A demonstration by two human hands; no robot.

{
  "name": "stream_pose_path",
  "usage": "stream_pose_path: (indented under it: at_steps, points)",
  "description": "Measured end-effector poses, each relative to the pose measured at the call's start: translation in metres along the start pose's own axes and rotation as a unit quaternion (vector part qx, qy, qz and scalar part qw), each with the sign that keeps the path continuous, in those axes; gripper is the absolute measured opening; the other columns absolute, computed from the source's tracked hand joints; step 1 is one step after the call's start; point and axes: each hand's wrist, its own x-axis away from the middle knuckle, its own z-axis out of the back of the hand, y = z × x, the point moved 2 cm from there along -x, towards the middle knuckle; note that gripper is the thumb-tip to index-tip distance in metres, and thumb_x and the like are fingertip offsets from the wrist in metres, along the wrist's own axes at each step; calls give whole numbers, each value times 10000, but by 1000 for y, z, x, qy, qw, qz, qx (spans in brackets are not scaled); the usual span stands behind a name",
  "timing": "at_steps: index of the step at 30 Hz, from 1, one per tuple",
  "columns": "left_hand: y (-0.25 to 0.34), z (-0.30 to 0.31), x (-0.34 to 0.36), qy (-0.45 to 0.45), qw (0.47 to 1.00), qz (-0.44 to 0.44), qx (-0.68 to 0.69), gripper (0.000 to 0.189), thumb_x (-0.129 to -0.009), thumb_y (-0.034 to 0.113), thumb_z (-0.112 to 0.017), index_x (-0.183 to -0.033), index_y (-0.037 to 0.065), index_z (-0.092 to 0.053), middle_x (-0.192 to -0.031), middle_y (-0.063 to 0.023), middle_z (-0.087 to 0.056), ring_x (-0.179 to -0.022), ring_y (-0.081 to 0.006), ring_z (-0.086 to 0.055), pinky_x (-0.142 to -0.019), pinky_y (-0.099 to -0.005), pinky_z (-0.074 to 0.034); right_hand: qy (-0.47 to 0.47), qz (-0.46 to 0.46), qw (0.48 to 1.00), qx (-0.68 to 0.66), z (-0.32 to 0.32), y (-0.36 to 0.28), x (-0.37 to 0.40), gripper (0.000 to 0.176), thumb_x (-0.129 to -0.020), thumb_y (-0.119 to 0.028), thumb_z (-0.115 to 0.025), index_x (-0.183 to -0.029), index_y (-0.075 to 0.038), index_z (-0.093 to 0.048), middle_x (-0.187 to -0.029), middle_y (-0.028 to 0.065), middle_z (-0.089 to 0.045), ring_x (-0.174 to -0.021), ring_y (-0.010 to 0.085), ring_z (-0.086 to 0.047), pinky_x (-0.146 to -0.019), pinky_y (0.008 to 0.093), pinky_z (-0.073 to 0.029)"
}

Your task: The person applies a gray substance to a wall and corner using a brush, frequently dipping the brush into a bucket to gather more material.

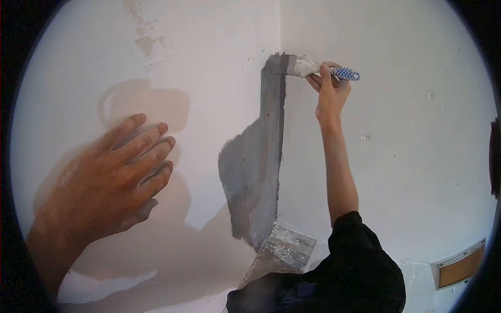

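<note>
A flat paintbrush with a blue-and-white patterned handle is pinched between the thumb and fingers of my right hand. Its grey-coated bristles press on the wall at the inside corner, at the top end of a grey painted patch. The patch runs down the corner as a strip and widens to the left lower down. At the left, large and close to the camera, my left hand is held with its fingers stretched out before the white left wall. Nothing is in it, and its shadow falls on the wall.
Below the grey patch, a worn, speckled strip of floor meets the corner. The right wall has small plugged spots. Peeling plaster marks the left wall. A framed brown panel sits at the lower right.
</note>
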Motion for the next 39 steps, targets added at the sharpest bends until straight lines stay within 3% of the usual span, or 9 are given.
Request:
stream_pose_path:
  at_steps: [17, 20, 26, 39]
  points:
    - [2, 1, 2, 1, 1000, 1, 1, 528, -748, 376, -735, -1164, 78, -602, -1361, -134, -490, -1352, -295, -365, -1182, -478, -209, 133, -34, 986, -91, -13, 17, 12, 197, -932, -101, -599, -1026, 60, -537, -973, 140, -566, -843, 265, -652, -788, 370, -607]
    - [1, 3, 1, 2, 1000, -5, 6, 532, -747, 378, -737, -1164, 76, -602, -1354, -133, -495, -1345, -291, -373, -1181, -475, -214, 94, -48, 990, -95, -14, 23, 13, 201, -932, -104, -599, -1023, 61, -531, -990, 138, -557, -858, 263, -647, -795, 368, -605]
    - [2, 5, 3, -5, 1000, -7, 15, 530, -737, 381, -740, -1149, 76, -605, -1344, -133, -500, -1338, -294, -380, -1172, -478, -236, 105, -72, 988, -92, -13, 21, 22, 215, -933, -115, -602, -1022, 64, -521, -1001, 144, -553, -850, 267, -650, -814, 368, -604]
    - [1, 4, 3, 3, 999, -10, 32, 517, -721, 349, -753, -1135, 78, -603, -1333, -143, -506, -1333, -298, -384, -1169, -482, -235, 82, -35, 993, -75, -11, 21, 22, 225, -936, -132, -612, -1036, 57, -543, -982, 147, -589, -863, 253, -660, -817, 366, -598]
